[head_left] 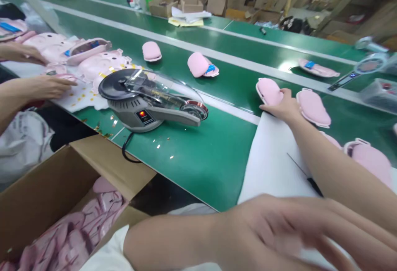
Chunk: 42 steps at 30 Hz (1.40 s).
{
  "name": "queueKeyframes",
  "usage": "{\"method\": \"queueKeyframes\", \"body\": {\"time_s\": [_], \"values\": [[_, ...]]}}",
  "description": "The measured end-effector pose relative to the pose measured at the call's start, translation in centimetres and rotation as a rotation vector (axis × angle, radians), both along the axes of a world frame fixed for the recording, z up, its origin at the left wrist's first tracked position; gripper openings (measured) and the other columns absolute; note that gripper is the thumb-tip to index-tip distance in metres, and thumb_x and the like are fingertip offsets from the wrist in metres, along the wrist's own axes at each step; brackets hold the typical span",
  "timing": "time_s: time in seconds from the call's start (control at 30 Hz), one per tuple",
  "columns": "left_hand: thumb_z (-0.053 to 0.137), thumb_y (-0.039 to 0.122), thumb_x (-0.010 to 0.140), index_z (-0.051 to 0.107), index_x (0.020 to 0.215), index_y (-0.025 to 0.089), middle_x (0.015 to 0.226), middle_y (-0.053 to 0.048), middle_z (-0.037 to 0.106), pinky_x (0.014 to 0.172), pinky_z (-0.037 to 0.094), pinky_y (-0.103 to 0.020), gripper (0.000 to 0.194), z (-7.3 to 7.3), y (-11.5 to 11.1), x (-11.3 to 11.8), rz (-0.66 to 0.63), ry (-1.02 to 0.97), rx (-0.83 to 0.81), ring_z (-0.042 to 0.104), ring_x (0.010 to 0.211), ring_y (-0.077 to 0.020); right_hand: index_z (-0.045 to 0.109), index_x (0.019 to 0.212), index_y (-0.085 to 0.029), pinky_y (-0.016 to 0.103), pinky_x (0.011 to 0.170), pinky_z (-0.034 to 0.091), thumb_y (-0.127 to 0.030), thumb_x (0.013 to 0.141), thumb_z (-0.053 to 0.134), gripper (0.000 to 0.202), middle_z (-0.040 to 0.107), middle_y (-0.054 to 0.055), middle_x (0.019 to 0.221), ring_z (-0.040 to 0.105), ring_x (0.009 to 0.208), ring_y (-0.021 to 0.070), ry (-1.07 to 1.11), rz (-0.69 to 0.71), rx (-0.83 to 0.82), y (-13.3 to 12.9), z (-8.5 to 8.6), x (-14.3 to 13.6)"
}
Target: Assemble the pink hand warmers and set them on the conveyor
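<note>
My right hand point(281, 105) reaches in from the right edge and pinches the near edge of a pink oval case point(269, 89) between thumb and fingers, beyond a white sheet point(266, 151). In the foreground my left hand point(297, 231) is slightly blurred, its fingers stretched to the right and apart, with nothing seen in it. A second pink case point(313, 106) lies just right of my right hand. A thin dark-handled tool point(314, 186) rests on the sheet, partly hidden by my right forearm.
A grey tape dispenser point(133, 114) with a lit red switch stands on the green table point(201, 159). At left, another person's hands point(46, 87) touch pink parts. A cardboard box point(40, 180) holds several pink pieces. More pink cases point(151, 51) lie on the far side.
</note>
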State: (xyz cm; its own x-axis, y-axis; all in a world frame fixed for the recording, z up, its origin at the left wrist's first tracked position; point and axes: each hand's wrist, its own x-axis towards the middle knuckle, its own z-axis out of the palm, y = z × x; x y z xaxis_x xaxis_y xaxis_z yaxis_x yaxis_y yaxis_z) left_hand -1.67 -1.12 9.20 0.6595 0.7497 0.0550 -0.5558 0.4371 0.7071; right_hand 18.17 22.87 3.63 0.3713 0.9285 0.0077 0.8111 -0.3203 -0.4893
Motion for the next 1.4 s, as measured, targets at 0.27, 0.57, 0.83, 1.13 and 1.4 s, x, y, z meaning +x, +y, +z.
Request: {"method": "queueKeyframes", "body": {"time_s": [0.27, 0.57, 0.83, 1.13, 1.4], "values": [[0.072, 0.029, 0.073, 0.065, 0.091, 0.021, 0.092, -0.002, 0.059, 0.083, 0.043, -0.028, 0.021, -5.6, 5.5, 1.3, 0.549, 0.247, -0.163, 0.054, 0.088, -0.0155, 0.038, 0.132, -0.029, 0.035, 0.078, 0.053, -0.058, 0.065, 0.071, 0.08, 0.064, 0.004, 0.103, 0.066, 0.091, 0.0224, 0.402, 0.117, 0.088, -11.0, 1.5, -2.5], [0.081, 0.057, 0.055, 0.027, 0.144, 0.028, 0.132, -0.013, 0.051, 0.094, 0.042, -0.041, 0.108, -7.9, 7.0, 2.1, 0.214, 0.147, -0.111, 0.052, 0.117, -0.0336, 0.026, 0.144, -0.029, 0.047, 0.105, 0.041, -0.05, 0.074, 0.07, 0.085, 0.036, 0.01, 0.149, 0.037, 0.136, 0.0299, 0.659, 0.218, 0.067, -24.7, -1.6, -6.8], [0.066, 0.058, 0.074, 0.051, 0.134, 0.022, 0.112, -0.011, 0.07, 0.091, 0.046, -0.042, 0.072, -9.7, 7.3, 1.5, -0.067, -0.022, -0.232, 0.064, 0.102, -0.0319, 0.054, 0.128, -0.021, 0.03, 0.086, 0.051, -0.052, 0.095, 0.033, 0.05, 0.067, 0.007, 0.115, 0.064, 0.102, 0.0229, 0.741, 0.302, 0.1, -26.2, -1.8, -3.4], [0.053, 0.051, 0.086, 0.07, 0.11, 0.015, 0.095, -0.014, 0.076, 0.085, 0.051, -0.046, 0.047, -9.3, 7.2, -1.0, -0.129, -0.047, -0.545, 0.072, 0.081, -0.0302, 0.051, 0.076, -0.022, 0.043, 0.072, 0.045, -0.053, 0.079, 0.044, 0.033, 0.062, 0.011, 0.078, 0.055, 0.077, 0.0301, -0.12, -0.42, 0.168, -26.1, -4.2, 3.1], [0.063, 0.057, 0.075, 0.068, 0.112, 0.01, 0.094, -0.015, 0.075, 0.083, 0.052, -0.043, 0.06, -9.1, 6.6, -0.9, -0.148, -0.056, -0.663, 0.071, 0.079, -0.0287, 0.049, 0.109, -0.017, 0.054, 0.08, 0.041, -0.053, 0.077, 0.044, 0.048, 0.062, 0.018, 0.099, 0.051, 0.103, 0.0425, -0.103, -0.542, 0.011, -25.7, -5.3, 3.0]]}}
